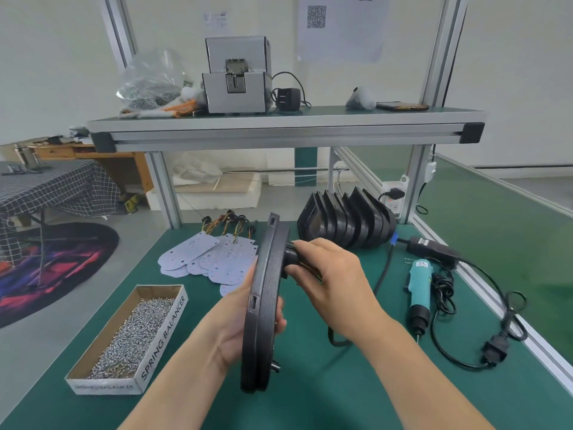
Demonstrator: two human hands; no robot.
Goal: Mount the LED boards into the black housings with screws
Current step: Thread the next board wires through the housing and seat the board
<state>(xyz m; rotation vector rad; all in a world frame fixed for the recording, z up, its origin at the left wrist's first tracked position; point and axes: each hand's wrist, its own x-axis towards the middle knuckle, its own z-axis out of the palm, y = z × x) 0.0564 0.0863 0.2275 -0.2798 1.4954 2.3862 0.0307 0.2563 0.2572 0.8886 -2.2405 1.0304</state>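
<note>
I hold a black housing [263,305] on edge above the green bench, its rim facing me. My left hand [238,321] grips its lower left side, fingers curled round the rim. My right hand [328,274] grips a black connector with coloured wires [293,254] sticking out of the housing's right face. Several white LED boards [210,259] with wire tails lie fanned on the mat behind. A cardboard box of screws [130,336] stands at the left. A row of black housings [347,221] leans at the back right.
A teal electric screwdriver [418,290] lies at the right with its black cable [465,321] and power brick [432,248]. An aluminium shelf [285,131] above carries a grey screw feeder [237,76] and a bag of screws [152,85]. The bench's aluminium edge [511,330] runs along the right.
</note>
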